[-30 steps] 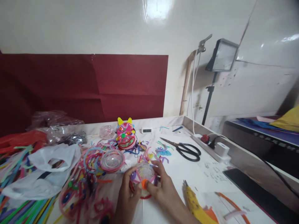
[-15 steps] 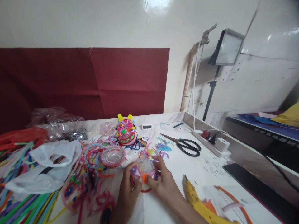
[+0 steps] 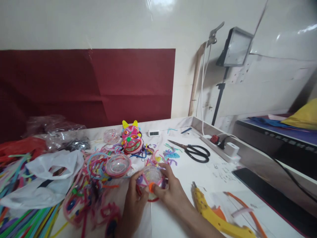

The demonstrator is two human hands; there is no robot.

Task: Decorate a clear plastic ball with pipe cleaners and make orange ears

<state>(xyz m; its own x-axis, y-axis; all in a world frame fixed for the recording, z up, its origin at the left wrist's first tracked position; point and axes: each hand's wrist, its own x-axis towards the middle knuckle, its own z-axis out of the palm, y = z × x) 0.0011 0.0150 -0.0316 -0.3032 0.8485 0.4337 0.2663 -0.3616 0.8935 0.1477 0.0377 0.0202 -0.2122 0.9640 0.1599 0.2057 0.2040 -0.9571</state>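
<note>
Both hands grip a clear plastic dome (image 3: 153, 174) trimmed with pink and red pipe cleaners, with purple pieces at its sides. My left hand (image 3: 135, 195) closes round its left edge. My right hand (image 3: 170, 188) wraps the right edge, its thumb against an orange round piece (image 3: 151, 187) on the front; the left thumb rests beside that piece. Behind the dome lie pink, purple and blue pipe cleaner pieces (image 3: 171, 153). To the left is another clear dome (image 3: 118, 165) with a pink rim. A yellow hot glue gun (image 3: 209, 213) lies to the right of my right forearm.
Black-handled scissors (image 3: 195, 152) lie at the back right, near a power strip (image 3: 220, 148) and a dark phone-like slab (image 3: 267, 198). A colourful animal-head figure (image 3: 131, 140) and a small digital clock (image 3: 154, 133) stand behind. White plastic bags (image 3: 52, 181) and loose pipe cleaners (image 3: 37, 219) crowd the left.
The view has turned slightly right, so the surroundings sit a little further left. Both hands keep the same hold on the dome, thumbs still at the orange piece.
</note>
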